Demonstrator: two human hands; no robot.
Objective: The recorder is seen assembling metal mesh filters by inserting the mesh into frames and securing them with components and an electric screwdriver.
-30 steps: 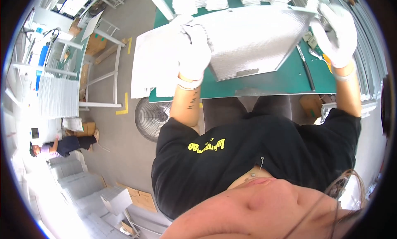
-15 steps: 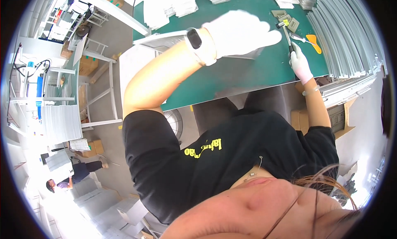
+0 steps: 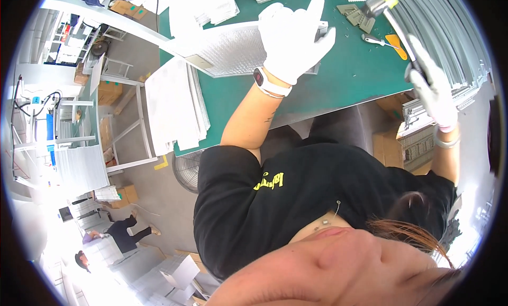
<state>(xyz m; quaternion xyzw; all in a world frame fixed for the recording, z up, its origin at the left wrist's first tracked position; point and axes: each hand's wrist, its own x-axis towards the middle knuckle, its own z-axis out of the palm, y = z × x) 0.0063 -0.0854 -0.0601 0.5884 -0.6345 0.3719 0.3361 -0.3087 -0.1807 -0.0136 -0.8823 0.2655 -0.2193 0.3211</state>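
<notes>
A stack of white mesh sheets (image 3: 172, 107) lies on the left end of the green desk (image 3: 349, 78). Next to it, a flat metal mesh panel (image 3: 227, 49) rests on the desk, and the gloved left hand (image 3: 293, 36) lies on its right end, fingers spread, a watch at the wrist. Farther right, an orange-handled tool (image 3: 389, 41) lies on the desk. At the right edge, the gloved right hand (image 3: 434, 89) wraps its fingers tightly around the dark handle of a hammer (image 3: 394, 20), whose head is raised above the desk.

A flat grey mesh panel (image 3: 233, 52) lies on the green table; a grey-headed mallet (image 3: 382, 7) is raised, tilted
</notes>
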